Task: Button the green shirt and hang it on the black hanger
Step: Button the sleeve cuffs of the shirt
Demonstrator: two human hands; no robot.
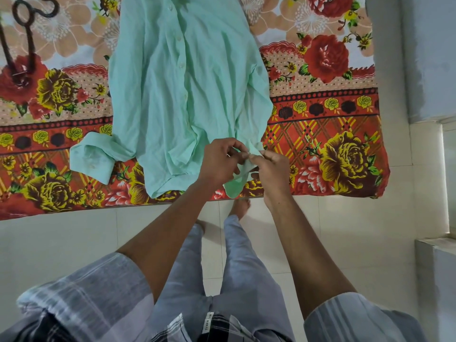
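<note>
The black hanger (22, 43) lies far left of the green shirt (182, 95), whose placket runs away from the person. At its near hem, left hand (219, 161) and right hand (269, 169) both pinch cloth, equally close.

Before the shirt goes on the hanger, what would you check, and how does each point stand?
1. Shirt lying flat on the bed sheet: ok.
2. Upper buttons closed: cannot tell.
3. Bottom button done: not ok; left hand and right hand pinch the hem there.
4. Hanger within reach, on the sheet left of the shirt: ok.
5. Cuffed sleeve spread clear of the front: ok.
</note>
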